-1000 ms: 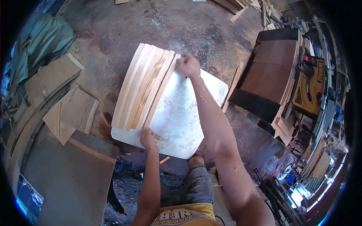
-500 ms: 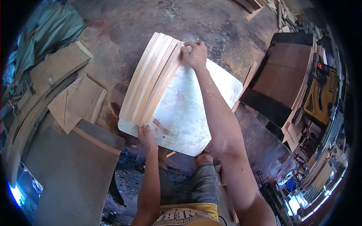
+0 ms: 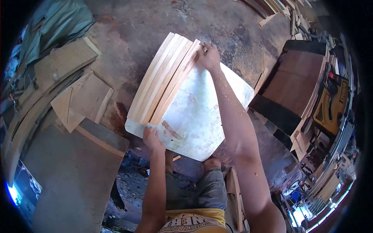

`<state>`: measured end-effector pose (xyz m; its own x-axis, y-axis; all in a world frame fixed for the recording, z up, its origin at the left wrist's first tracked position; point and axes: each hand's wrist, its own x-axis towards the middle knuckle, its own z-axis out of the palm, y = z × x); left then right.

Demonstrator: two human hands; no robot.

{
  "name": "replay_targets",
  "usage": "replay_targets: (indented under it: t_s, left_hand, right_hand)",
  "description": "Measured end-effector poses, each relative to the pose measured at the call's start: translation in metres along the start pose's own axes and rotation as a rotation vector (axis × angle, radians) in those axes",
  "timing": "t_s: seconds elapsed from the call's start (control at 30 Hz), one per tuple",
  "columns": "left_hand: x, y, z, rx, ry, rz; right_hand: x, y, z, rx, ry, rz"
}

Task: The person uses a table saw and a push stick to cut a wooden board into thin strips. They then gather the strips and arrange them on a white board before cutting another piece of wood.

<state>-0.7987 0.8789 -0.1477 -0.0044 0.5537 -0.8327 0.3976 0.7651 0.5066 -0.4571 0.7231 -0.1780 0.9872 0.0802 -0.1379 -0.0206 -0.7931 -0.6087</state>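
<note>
Several pale curved wood strips [image 3: 159, 77] lie side by side on a worn white board [image 3: 194, 112], along its left part. The rightmost strip [image 3: 175, 83] stands slightly apart from the others, with a dark gap between. My right hand [image 3: 210, 57] grips the far end of this strip, its fingers curled round the tip. At the near end, my left hand [image 3: 152, 139] has its fingertips at the board's edge, close to the strip's lower end; whether they pinch it is unclear.
At the left are curved wood pieces [image 3: 64, 64], a cut panel [image 3: 81, 99] and a grey-brown sheet [image 3: 74, 171]. A brown and black panel [image 3: 291, 81] stands right, beside a yellow tool case [image 3: 330, 105]. Wood scraps lie at the upper right.
The rightmost strip has come a little away from its neighbours, opening a gap. My right hand moved with its far end. The whole view has shifted slightly.
</note>
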Motion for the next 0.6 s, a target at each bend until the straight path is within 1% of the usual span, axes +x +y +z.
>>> replay_targets:
  t_s: [0.07, 0.17, 0.27, 0.37, 0.47, 0.57, 0.6]
  left_hand:
    - [0.012, -0.011, -0.002, 0.021, 0.109, -0.128]
    - [0.013, -0.024, 0.0, 0.051, -0.072, -0.09]
    - [0.006, -0.029, 0.003, 0.035, -0.04, -0.036]
    - [0.003, -0.031, -0.005, 0.077, -0.109, -0.011]
    - [-0.01, -0.027, -0.01, 0.064, -0.169, 0.039]
    - [-0.02, -0.009, 0.001, 0.035, -0.196, -0.003]
    - [-0.016, -0.011, 0.003, -0.009, -0.183, -0.034]
  right_hand:
    - [0.001, 0.006, 0.006, 0.023, 0.022, 0.05]
    - [0.0, 0.011, 0.001, 0.075, -0.096, 0.133]
    - [-0.013, 0.018, -0.002, 0.004, -0.026, 0.035]
    - [-0.023, 0.022, -0.001, 0.015, 0.027, 0.091]
    - [-0.023, 0.02, -0.007, 0.188, 0.057, 0.163]
    - [-0.008, 0.005, -0.01, 0.075, 0.108, 0.021]
    - [-0.002, -0.005, -0.015, 0.102, 0.052, 0.028]
